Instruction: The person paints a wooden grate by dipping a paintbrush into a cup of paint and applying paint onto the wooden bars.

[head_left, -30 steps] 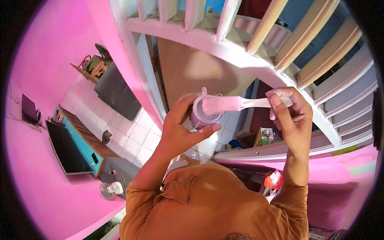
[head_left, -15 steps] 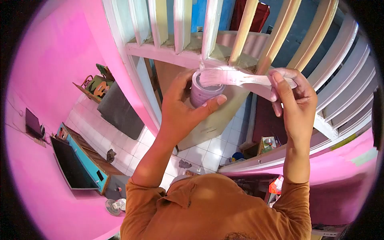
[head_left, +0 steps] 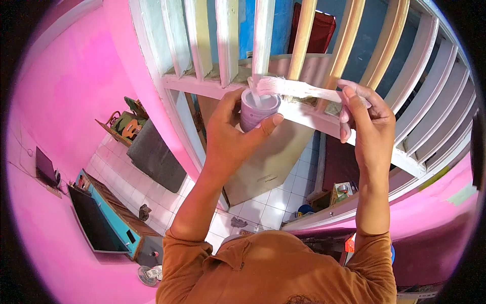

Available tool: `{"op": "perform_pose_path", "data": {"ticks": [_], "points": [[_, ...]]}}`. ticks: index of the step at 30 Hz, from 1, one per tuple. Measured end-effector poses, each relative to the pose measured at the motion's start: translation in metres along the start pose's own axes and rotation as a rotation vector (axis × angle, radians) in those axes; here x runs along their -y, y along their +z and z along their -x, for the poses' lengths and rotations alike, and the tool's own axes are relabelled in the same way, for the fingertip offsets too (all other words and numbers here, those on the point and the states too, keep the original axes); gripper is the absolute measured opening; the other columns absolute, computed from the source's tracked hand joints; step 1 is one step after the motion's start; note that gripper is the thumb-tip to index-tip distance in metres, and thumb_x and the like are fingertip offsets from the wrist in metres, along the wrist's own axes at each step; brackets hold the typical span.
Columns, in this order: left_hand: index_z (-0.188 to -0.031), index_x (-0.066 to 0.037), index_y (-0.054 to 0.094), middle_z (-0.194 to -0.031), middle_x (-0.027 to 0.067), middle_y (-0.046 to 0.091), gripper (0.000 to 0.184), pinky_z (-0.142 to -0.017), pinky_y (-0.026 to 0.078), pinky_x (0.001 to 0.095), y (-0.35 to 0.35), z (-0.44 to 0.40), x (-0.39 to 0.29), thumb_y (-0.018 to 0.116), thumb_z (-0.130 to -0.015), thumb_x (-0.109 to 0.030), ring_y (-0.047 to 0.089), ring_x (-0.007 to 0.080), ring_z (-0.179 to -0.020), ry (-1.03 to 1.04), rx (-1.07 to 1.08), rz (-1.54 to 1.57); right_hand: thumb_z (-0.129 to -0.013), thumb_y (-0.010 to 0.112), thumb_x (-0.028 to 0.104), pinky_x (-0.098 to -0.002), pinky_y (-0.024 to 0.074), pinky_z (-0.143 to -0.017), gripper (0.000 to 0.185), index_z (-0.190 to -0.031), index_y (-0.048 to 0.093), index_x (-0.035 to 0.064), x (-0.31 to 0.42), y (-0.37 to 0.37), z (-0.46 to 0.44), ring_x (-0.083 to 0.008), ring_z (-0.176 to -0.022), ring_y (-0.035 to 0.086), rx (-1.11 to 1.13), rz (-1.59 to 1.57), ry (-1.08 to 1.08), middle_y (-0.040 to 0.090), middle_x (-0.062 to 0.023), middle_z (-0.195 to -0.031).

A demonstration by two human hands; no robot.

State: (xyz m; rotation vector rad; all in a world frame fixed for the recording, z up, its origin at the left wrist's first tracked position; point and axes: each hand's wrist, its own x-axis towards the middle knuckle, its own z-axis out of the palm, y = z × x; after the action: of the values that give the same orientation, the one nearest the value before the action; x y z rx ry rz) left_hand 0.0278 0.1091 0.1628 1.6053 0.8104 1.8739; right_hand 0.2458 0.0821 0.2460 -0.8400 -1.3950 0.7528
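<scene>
My left hand (head_left: 233, 134) is wrapped round a small paint-smeared cup (head_left: 256, 115), with its thumb along the near side. Pale paint coats the inside of the cup, and a thin stick (head_left: 254, 91) stands up at its left rim. In my right hand (head_left: 365, 109) the handle of a paintbrush (head_left: 304, 91) is pinched between thumb and fingers. The brush lies nearly level, its whitish-pink bristles just above the cup's rim and pointing left. Behind both hands runs a white wooden rail (head_left: 202, 89) with upright slats (head_left: 261, 40).
A pink wall (head_left: 76, 86) and a white-pink post stand at the left. Below are a tiled floor (head_left: 260, 210), a dark grey covered piece of furniture (head_left: 157, 154), a television (head_left: 96, 220) and a fan (head_left: 148, 275). A brown panel (head_left: 268, 162) lies beyond the cup.
The view has tilted up, showing more of the slats. The brush has risen from the cup's mouth to just above its rim. Both hands keep their holds.
</scene>
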Motion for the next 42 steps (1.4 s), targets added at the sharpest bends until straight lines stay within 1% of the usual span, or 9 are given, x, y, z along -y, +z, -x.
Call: {"op": "perform_pose_path", "data": {"ticks": [6,15,21,23,27,29,33,35,42], "points": [[-0.126,0.006,0.056,-0.114,0.0138,0.065,0.065,-0.092,0.053,0.0319,0.001,-0.007,-0.003,0.089,-0.078,-0.022,0.064,0.0184,-0.105,-0.022,0.023,0.002,-0.099,0.067,0.023,-0.0239,0.0403,-0.04,0.028,-0.11,0.071,-0.002,-0.005,0.004,-0.001,-0.0099,-0.046,0.051,-0.047,-0.014,-0.031,0.061,-0.0035,-0.066],[-0.127,0.006,0.057,-0.115,0.016,0.066,0.066,-0.091,0.054,0.0329,0.002,-0.01,0.007,0.09,-0.078,-0.023,0.066,0.0203,-0.105,-0.014,-0.035,-0.021,-0.101,0.065,0.022,-0.0243,0.0418,-0.043,0.027,-0.109,0.071,-0.0035,-0.01,0.007,-0.003,-0.0107,-0.047,0.052,-0.085,-0.042,-0.075,0.061,-0.0041,-0.066],[-0.127,0.003,0.057,-0.114,0.0146,0.067,0.065,-0.09,0.055,0.0328,-0.002,-0.009,0.005,0.09,-0.078,-0.023,0.066,0.0198,-0.105,-0.067,-0.052,-0.054,-0.098,0.069,0.017,-0.0234,0.0435,-0.047,0.022,-0.11,0.071,-0.002,-0.012,0.018,-0.01,-0.0096,-0.053,0.056,-0.09,-0.053,-0.154,0.064,-0.0049,-0.07],[-0.129,0.006,0.056,-0.121,0.0143,0.065,0.06,-0.101,0.049,0.0341,-0.004,-0.007,0.002,0.087,-0.081,-0.014,0.063,0.0214,-0.114,-0.121,-0.036,-0.025,-0.1,0.067,0.02,-0.023,0.0435,-0.047,0.026,-0.109,0.07,-0.0046,-0.014,0.026,-0.011,-0.0096,-0.053,0.055,-0.138,-0.006,-0.173,0.061,-0.0045,-0.068],[-0.13,0.006,0.055,-0.122,0.014,0.065,0.061,-0.101,0.049,0.0342,-0.01,-0.001,0.004,0.086,-0.082,-0.014,0.063,0.0211,-0.114,-0.111,-0.044,0.003,-0.095,0.074,0.018,-0.022,0.0451,-0.048,0.023,-0.107,0.072,-0.0017,-0.021,0.032,-0.017,-0.0078,-0.056,0.058,-0.105,-0.006,-0.198,0.065,-0.0044,-0.072],[-0.128,0.002,0.056,-0.119,0.0123,0.064,0.064,-0.096,0.051,0.0329,-0.015,0.003,0.009,0.089,-0.078,-0.017,0.063,0.019,-0.11,-0.095,-0.07,-0.01,-0.095,0.074,0.019,-0.0205,0.0452,-0.048,0.023,-0.105,0.073,-0.0009,-0.02,0.038,-0.022,-0.0068,-0.057,0.059,-0.131,0.087,-0.261,0.067,-0.0044,-0.075],[-0.128,0.002,0.056,-0.119,0.0109,0.063,0.062,-0.099,0.049,0.0331,-0.021,0.018,0.004,0.089,-0.078,-0.017,0.062,0.0191,-0.112,-0.17,-0.077,0.013,-0.098,0.07,0.018,-0.0227,0.0434,-0.046,0.024,-0.108,0.071,-0.0041,-0.005,0.047,-0.039,-0.0091,-0.054,0.058,-0.168,0.145,-0.367,0.062,-0.004,-0.067],[-0.127,0.001,0.056,-0.119,0.009,0.062,0.062,-0.099,0.048,0.033,-0.026,0.028,0.002,0.089,-0.078,-0.016,0.062,0.0188,-0.112,-0.217,-0.097,-0.083,-0.098,0.07,0.015,-0.0218,0.0433,-0.047,0.022,-0.108,0.071,-0.0047,-0.004,0.045,-0.045,-0.0082,-0.055,0.058,-0.198,0.255,-0.635,0.063,-0.0034,-0.067],[-0.128,0.001,0.055,-0.117,0.0082,0.061,0.064,-0.098,0.049,0.0337,-0.04,0.072,0.015,0.089,-0.077,-0.015,0.061,0.0178,-0.111,-0.285,-0.071,-0.039,-0.096,0.07,0.008,-0.0207,0.0445,-0.049,0.015,-0.105,0.072,-0.0044,-0.035,0.035,-0.01,-0.0059,-0.056,0.059,-0.045,0.544,-0.708,0.065,-0.0032,-0.069]]}}
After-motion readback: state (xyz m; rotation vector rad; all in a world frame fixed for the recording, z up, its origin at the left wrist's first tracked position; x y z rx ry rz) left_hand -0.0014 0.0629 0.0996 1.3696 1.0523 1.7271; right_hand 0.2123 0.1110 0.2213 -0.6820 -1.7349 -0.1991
